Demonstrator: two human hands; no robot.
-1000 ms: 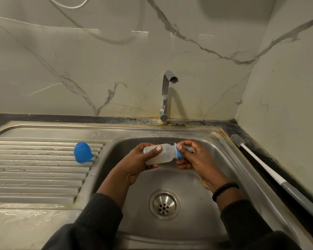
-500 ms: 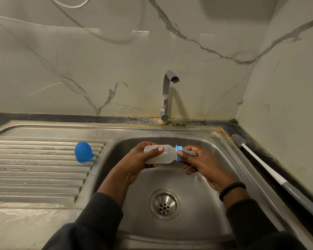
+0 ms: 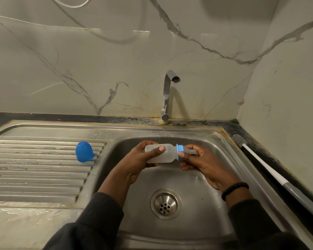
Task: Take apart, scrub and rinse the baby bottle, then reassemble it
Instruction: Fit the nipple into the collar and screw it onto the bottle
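You held the bottle (image 3: pixel 160 153) on its side over the sink (image 3: pixel 197 179), just below the tap (image 3: pixel 167 94), which gave no water. Your left hand (image 3: pixel 143 160) was wrapped around the body of the bottle, with the thumb lying across the front of it. Your right hand (image 3: pixel 199 160) pinched the blue ring (image 3: pixel 179 152) at the neck, thumb in front and the other fingers behind. The teat (image 3: pixel 190 151) pointed to the right and passed between those fingers.

The blue cap (image 3: pixel 83 151) was already off; it stood on the drainboard (image 3: pixel 34 170), well apart from the bottle. The ring and teat were not yet separated from the body, so I judge that you were in the first step, the taking apart, at the point of unscrewing the ring. How loose the ring was, I could not tell.

The next move probably called for a firm hold with your left hand while your right hand turned the ring and then lifted it away with the teat. The bottle looked wet or cloudy, so it could slip; a good grip mattered. After that you would need the brush (image 3: pixel 260 162), which lay on the counter along the right edge of the sink, within reach of your right hand.
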